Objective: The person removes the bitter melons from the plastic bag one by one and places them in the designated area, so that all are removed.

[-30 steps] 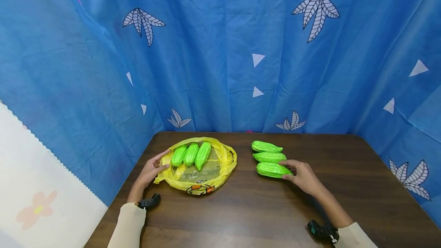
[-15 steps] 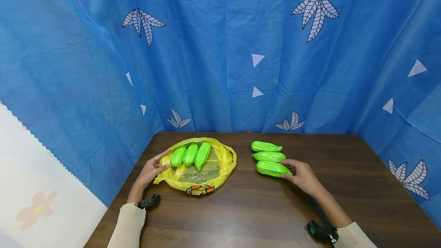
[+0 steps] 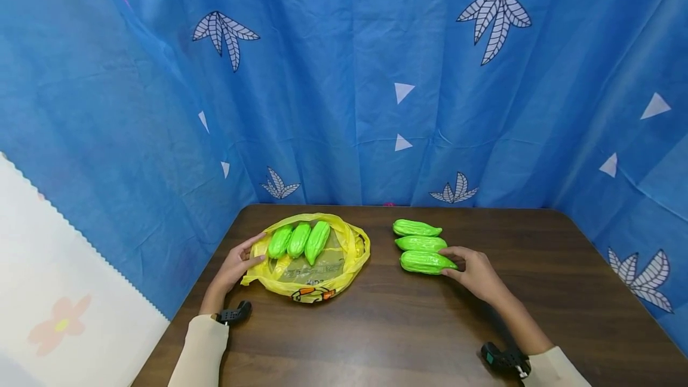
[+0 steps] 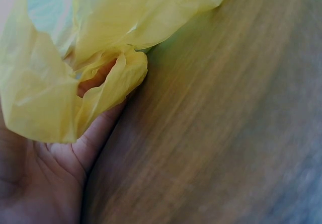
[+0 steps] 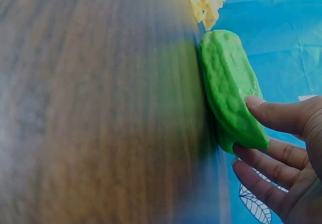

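Observation:
On the left of the table, my left hand (image 3: 235, 264) holds the edge of a yellow plastic bag (image 3: 352, 261), its thumb and fingers spread along the rim. The plastic drapes over the fingers (image 4: 98, 131) and hides most of them. Three bright green bitter gourds (image 3: 298, 240) lie side by side in the bag's mouth. To the right, my right hand (image 3: 474, 272) pinches the pointed end of the nearest bitter gourd (image 3: 421, 261), thumb on one side and fingers on the other. Two more bitter gourds (image 3: 417, 228) lie just behind it, forming a row.
The dark wooden table (image 3: 344, 345) ends at the back against a blue curtain (image 3: 322, 106) with leaf prints. Curtains also hang at both sides, with a white flowered cloth (image 3: 70, 291) at the lower left. A black wrist strap (image 3: 505, 360) sits on each arm.
The nearest gourd has shifted slightly back, closer to the row, with my right hand at its end. My left hand and the bag stay where they were.

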`<control>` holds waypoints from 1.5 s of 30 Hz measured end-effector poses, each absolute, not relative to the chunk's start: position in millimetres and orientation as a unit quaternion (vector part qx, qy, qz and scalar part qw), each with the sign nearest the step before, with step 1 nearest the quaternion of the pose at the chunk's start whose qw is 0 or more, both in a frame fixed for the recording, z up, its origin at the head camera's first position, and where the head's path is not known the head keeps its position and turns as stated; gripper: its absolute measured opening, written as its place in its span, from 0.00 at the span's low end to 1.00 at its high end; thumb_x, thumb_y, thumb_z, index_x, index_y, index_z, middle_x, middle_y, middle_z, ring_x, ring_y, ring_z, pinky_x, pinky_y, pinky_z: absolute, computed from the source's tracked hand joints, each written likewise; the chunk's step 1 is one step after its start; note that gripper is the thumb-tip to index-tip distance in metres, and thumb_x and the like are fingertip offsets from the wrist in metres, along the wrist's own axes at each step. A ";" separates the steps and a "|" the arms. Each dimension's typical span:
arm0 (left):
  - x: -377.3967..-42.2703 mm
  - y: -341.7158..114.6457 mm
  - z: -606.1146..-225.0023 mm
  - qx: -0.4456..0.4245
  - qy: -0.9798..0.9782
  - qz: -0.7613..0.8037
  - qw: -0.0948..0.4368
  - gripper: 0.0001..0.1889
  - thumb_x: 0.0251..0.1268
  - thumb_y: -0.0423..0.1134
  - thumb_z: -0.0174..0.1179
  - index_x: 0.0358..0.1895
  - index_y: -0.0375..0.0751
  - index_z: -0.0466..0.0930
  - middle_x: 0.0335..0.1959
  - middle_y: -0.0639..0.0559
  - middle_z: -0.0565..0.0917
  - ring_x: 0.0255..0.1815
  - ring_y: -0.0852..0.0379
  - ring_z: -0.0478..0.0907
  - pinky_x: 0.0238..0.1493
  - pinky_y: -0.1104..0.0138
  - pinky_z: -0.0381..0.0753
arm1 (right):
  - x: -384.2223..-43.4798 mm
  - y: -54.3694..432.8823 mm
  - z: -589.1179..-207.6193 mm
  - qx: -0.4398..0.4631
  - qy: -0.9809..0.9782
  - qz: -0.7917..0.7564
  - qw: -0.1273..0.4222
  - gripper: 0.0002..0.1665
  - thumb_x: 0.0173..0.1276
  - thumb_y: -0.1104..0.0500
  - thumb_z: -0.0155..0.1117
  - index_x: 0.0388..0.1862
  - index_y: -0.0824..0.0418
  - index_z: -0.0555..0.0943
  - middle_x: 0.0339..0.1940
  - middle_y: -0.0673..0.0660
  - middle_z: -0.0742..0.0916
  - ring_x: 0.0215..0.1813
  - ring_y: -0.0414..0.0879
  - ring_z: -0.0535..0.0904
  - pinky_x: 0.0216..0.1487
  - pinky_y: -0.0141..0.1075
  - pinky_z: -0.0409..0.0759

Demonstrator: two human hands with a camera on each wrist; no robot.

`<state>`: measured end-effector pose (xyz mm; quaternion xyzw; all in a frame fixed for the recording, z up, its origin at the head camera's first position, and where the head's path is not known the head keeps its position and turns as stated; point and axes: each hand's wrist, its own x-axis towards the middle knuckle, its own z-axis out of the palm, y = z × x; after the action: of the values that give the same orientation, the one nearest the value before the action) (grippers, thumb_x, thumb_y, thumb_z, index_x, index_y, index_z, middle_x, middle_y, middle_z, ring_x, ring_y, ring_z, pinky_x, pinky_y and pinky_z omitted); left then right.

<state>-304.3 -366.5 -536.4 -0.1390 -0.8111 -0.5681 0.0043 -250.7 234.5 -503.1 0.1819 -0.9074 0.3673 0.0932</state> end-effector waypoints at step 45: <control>-303.8 -364.4 -534.7 -0.143 -0.802 -0.580 0.005 0.34 0.71 0.35 0.64 0.78 0.40 0.64 0.78 0.36 0.62 0.58 0.69 0.76 0.49 0.72 0.81 | -223.4 199.9 -455.3 0.228 -0.891 0.355 0.170 0.20 0.64 0.62 0.76 0.56 0.57 0.86 0.50 0.57 0.88 0.46 0.52 0.85 0.41 0.44 0.84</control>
<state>-303.8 -364.4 -534.7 -0.1434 -0.8015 -0.5805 0.0052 -223.4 199.9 -455.3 0.2283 -0.8907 0.3547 0.1696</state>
